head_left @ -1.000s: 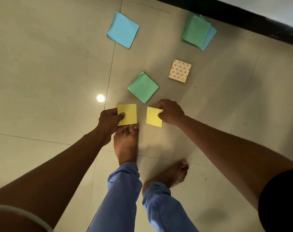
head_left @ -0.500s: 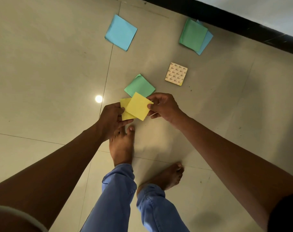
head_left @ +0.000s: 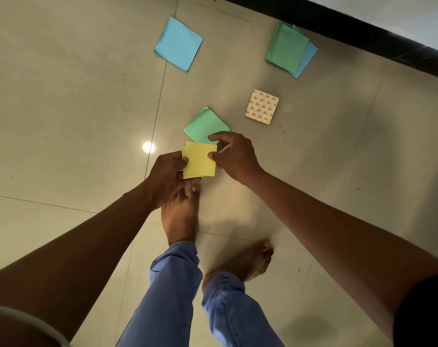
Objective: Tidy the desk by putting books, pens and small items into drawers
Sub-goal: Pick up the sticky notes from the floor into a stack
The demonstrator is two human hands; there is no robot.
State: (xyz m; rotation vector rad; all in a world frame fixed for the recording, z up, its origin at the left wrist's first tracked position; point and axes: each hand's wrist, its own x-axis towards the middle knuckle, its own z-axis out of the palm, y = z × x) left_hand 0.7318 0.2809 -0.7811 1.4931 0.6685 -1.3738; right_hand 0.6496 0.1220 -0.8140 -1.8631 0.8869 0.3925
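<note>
The yellow sticky notes [head_left: 199, 159] sit stacked between my two hands, held above the tiled floor [head_left: 62, 108] just ahead of my forward foot [head_left: 179, 216]. The sheets are not squared up: an offset corner shows at the upper left of the stack. My left hand [head_left: 168, 176] grips the stack at its left edge, thumb on the top face and fingers curled beneath. My right hand [head_left: 234, 156] pinches the right edge between thumb and forefinger; a thin pale sliver, too small to identify, shows within that hand's grip at the fingers.

Directly beyond the stack, a green pad [head_left: 205, 126] lies on the floor, its near corner hidden behind my right forefinger. To its right, apart from it, lies a small patterned pad [head_left: 261, 106] with a printed beige face. Farther out, a blue pad [head_left: 178, 44] lies across a tile joint. Near the dark skirting [head_left: 363, 31] at the base of the wall, a second green pad [head_left: 286, 47] rests on top of another blue pad [head_left: 306, 56], which projects from beneath it on the right.

A round light reflection [head_left: 148, 147] shows on the tile left of my hands. I stand barefoot in blue trousers [head_left: 173, 291], my rear foot [head_left: 250, 261] set behind and to the right of the forward one.
</note>
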